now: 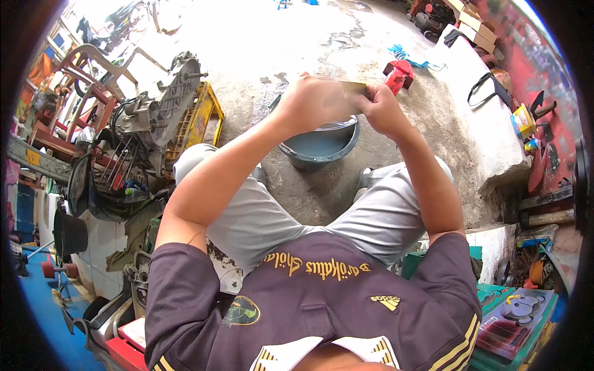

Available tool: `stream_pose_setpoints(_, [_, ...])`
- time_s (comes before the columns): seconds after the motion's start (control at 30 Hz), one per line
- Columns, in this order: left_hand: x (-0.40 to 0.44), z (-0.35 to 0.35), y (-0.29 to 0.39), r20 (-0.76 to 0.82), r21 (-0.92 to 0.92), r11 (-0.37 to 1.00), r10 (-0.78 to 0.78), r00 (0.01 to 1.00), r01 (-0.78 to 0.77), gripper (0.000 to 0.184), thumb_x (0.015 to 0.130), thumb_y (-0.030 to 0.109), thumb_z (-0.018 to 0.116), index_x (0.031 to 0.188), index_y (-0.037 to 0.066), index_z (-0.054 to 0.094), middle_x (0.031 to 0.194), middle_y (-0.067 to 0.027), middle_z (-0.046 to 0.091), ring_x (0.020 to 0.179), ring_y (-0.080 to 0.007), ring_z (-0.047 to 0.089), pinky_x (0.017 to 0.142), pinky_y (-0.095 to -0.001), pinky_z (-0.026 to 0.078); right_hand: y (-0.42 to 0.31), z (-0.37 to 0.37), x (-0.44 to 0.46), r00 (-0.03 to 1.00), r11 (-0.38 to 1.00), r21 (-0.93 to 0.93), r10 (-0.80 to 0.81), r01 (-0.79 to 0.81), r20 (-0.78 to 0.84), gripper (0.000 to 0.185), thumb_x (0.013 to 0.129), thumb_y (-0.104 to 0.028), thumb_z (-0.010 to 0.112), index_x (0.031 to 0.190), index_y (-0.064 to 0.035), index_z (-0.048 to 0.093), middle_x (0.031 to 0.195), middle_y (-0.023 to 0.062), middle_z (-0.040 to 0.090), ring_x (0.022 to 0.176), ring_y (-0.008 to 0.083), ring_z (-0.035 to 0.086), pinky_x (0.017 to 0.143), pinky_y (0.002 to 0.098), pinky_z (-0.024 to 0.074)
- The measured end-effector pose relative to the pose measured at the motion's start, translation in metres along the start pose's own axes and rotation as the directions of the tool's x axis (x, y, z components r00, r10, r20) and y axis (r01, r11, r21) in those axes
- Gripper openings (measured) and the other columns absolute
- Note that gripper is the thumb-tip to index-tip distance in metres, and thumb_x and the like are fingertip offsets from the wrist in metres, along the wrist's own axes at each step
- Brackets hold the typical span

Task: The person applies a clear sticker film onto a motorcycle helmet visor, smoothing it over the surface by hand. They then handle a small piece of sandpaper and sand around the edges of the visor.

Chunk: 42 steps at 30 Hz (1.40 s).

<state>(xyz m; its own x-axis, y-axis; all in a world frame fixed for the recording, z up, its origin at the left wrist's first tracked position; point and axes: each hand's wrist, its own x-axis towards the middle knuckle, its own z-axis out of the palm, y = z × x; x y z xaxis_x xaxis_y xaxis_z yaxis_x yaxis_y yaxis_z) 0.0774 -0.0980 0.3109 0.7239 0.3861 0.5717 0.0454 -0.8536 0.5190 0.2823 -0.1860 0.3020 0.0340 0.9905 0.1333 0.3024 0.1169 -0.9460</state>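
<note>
Forward over the stained floor [427, 102] reach two bare forearms [229, 164], elbows bent and spread, angled inward above one round basin [309, 163]. The left hand [314, 102] and right hand [383, 111] nearly meet, the right fingers pinched on one thin yellowish piece [354, 88] between them; blur hides whether the left fingers grip it, so I cannot tell.

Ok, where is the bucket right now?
Upper centre of the head view: the dark grey bucket stands on the concrete floor between the person's knees, its far side partly hidden behind the left hand.
</note>
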Motion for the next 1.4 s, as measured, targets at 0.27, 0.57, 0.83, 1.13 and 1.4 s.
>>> stream_pose_setpoints(0.27, [-0.001, -0.005, 0.004, 0.035, -0.041, 0.982, -0.184, 0.982, 0.185, 0.023, 0.086, 0.02, 0.079, 0.102, 0.004, 0.078, 0.093, -0.0195, 0.076, 0.083, -0.0372, 0.073, 0.078, -0.0431, 0.056, 0.0, -0.011, -0.002, 0.994, 0.997, -0.052, 0.067, -0.063, 0.084, 0.027, 0.104, -0.015, 0.067, 0.121, 0.0051, 0.075, 0.103, 0.0075, 0.077, 0.089, 0.0108, 0.07, 0.081, 0.0295, 0.0576])
stream_pose_setpoints(0.57, [0.001, -0.005, 0.005, 0.02, -0.051, 0.992, -0.115, 0.993, 0.115, 0.022, 0.086, 0.02, 0.08, 0.101, 0.005, 0.078, 0.091, -0.0164, 0.076, 0.083, -0.0341, 0.074, 0.081, -0.0416, 0.057, -0.003, -0.001, -0.004, 0.997, 0.984, 0.162, 0.08, -0.078, -0.005, 0.023, 0.104, -0.017, 0.067, 0.108, 0.003, 0.077, 0.091, 0.0022, 0.075, 0.081, 0.008, 0.065, 0.075, 0.0275, 0.0529])
stream_pose_setpoints(0.83, [-0.002, -0.007, 0.005, 0.028, -0.006, 0.985, -0.175, 0.984, 0.175, 0.021, 0.085, 0.023, 0.082, 0.097, 0.007, 0.079, 0.089, -0.0141, 0.076, 0.08, -0.033, 0.073, 0.081, -0.0408, 0.056, 0.0, -0.003, -0.004, 1.0, 0.999, 0.051, 0.012, -0.012, 0.012, 0.023, 0.105, -0.019, 0.067, 0.109, 0.0027, 0.076, 0.092, 0.0017, 0.074, 0.079, 0.0079, 0.062, 0.073, 0.0274, 0.0509])
stream_pose_setpoints(1.13, [-0.001, 0.006, -0.005, -0.048, 0.189, 0.98, -0.054, 0.997, 0.063, 0.022, 0.084, 0.023, 0.082, 0.098, 0.007, 0.079, 0.091, -0.0159, 0.076, 0.084, -0.0371, 0.073, 0.077, -0.0456, 0.057, 0.016, -0.001, 0.008, 0.997, 1.0, -0.024, 0.009, -0.011, -0.081, 0.03, 0.104, -0.024, 0.07, 0.111, 0.0045, 0.077, 0.089, 0.0026, 0.074, 0.075, 0.0083, 0.061, 0.069, 0.0264, 0.0513])
stream_pose_setpoints(1.4, [-0.004, 0.005, -0.002, -0.006, 0.092, 0.971, -0.22, 0.975, 0.22, 0.025, 0.084, 0.027, 0.082, 0.1, 0.007, 0.078, 0.091, -0.0168, 0.076, 0.085, -0.0385, 0.073, 0.078, -0.0463, 0.056, 0.01, 0.001, -0.001, 0.999, 0.999, -0.027, 0.016, -0.017, -0.041, 0.026, 0.103, -0.02, 0.071, 0.11, 0.0042, 0.077, 0.087, 0.0011, 0.071, 0.072, 0.0078, 0.059, 0.067, 0.0268, 0.0491])
